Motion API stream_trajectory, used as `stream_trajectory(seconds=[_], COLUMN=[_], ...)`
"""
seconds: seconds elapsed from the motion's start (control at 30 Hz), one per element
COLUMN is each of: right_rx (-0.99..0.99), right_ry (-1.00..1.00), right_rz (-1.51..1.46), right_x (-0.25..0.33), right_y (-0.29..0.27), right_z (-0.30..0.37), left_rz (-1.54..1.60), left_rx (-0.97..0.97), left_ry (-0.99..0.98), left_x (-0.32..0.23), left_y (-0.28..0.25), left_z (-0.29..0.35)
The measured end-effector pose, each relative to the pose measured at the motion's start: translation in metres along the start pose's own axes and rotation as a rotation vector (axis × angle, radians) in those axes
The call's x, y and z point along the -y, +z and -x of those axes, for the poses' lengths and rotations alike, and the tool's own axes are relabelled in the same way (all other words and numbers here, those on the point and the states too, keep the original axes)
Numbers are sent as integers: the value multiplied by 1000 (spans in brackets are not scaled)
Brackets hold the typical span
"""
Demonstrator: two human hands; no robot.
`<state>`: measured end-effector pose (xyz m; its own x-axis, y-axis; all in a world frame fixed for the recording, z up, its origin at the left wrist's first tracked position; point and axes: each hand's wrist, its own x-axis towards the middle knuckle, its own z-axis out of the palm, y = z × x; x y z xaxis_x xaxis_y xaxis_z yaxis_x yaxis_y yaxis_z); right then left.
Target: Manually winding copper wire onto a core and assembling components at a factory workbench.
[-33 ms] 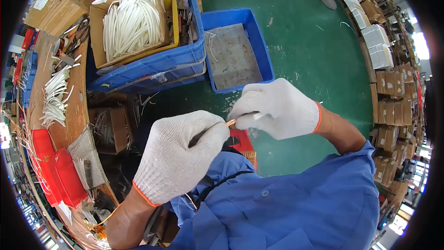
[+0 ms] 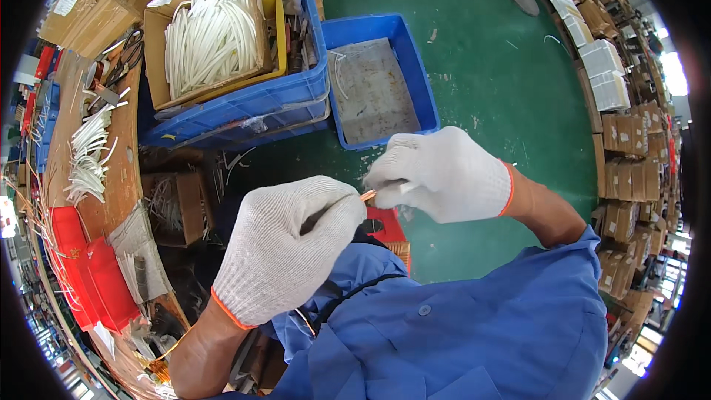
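Observation:
Both hands wear white knit gloves with orange cuffs and meet in front of my blue work jacket. My left hand pinches a thin dark wire with a bare copper tip. My right hand holds a short white sleeve tube whose end touches that copper tip. Most of the wire is hidden in the left glove.
A cardboard box of white tubes sits in a blue crate. Beside it is a smaller blue bin with a grey bottom. The wooden bench at left carries loose white tubes and red trays. Stacked cartons line the right of the green floor.

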<state>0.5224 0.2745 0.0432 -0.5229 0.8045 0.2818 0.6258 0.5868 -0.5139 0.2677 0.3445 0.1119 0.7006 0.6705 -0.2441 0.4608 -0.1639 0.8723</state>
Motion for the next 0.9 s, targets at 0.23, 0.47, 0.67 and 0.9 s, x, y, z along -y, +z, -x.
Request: stream_trajectory(seconds=[0.23, 0.47, 0.67, 0.9], right_rx=[163, 168, 129, -38], right_ry=[61, 59, 36, 208], right_rz=[160, 127, 72, -404], right_x=[7, 5, 10, 11], right_y=[-4, -1, -3, -6], right_z=[-8, -9, -13, 1], left_rz=[-13, -35, -27, 113], left_rx=[37, 22, 10, -41], left_ry=[-12, 22, 36, -63], left_x=[2, 4, 6, 5], left_y=[-2, 0, 2, -7], left_z=[0, 0, 0, -1])
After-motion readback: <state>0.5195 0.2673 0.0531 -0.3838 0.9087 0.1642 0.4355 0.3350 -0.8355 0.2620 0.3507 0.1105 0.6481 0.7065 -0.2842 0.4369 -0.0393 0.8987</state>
